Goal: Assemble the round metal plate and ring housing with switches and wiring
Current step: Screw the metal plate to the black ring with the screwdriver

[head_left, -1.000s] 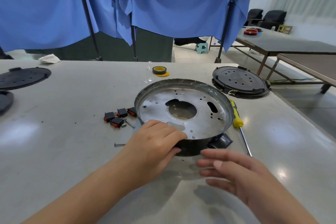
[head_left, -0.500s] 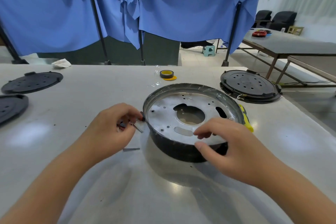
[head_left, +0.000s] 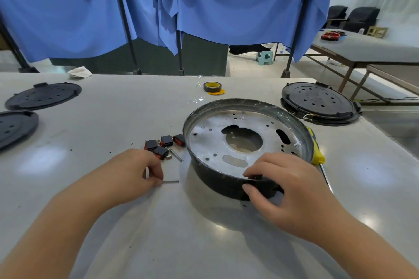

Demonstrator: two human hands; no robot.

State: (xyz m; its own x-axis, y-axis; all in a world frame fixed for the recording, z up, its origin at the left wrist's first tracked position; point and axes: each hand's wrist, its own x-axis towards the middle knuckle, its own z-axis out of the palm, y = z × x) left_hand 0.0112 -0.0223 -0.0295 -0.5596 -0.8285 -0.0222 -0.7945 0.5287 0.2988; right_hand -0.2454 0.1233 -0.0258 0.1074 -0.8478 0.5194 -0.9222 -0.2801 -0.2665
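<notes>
I see my right hand gripping the near rim of the round black ring housing, which sits mid-counter with the perforated round silver metal plate inside it. My left hand pinches one end of a thin grey metal screw lying on the pale grey counter. Four small black-and-red rocker switches lie just left of the housing.
</notes>
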